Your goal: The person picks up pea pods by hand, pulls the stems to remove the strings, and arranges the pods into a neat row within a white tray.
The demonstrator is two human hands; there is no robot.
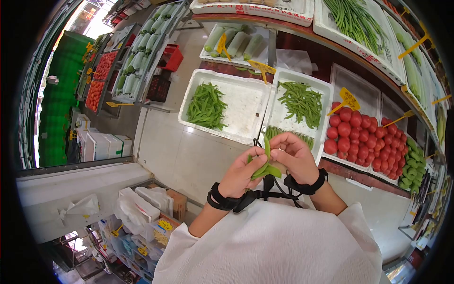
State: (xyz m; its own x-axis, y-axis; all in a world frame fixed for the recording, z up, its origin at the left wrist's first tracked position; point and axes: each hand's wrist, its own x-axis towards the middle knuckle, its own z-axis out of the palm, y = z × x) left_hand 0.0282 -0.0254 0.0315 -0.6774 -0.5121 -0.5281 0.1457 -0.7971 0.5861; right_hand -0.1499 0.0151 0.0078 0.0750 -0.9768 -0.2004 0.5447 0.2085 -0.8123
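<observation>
My left hand (242,173) is closed around a few flat green pea pods (268,172), their ends sticking out past the fingers. Fingertips of my right hand (299,160) pinch at an upright pea pod (267,147) between the two hands. Just beyond them, a white foam box (246,106) has a heap of pea pods (206,106) on its left side. Beside it, a second white foam box (273,113) holds loose pods (302,102) and a row of pods (305,139) along its near end, partly hidden by my right hand.
Red tomatoes (352,130) fill trays at the right, with yellow price tags (348,99) above. Pale green gourds (241,43) lie in a tray behind the boxes. Overhead shelving carries long green vegetables (354,23). Lower left stand plastic bags (137,206) and bins.
</observation>
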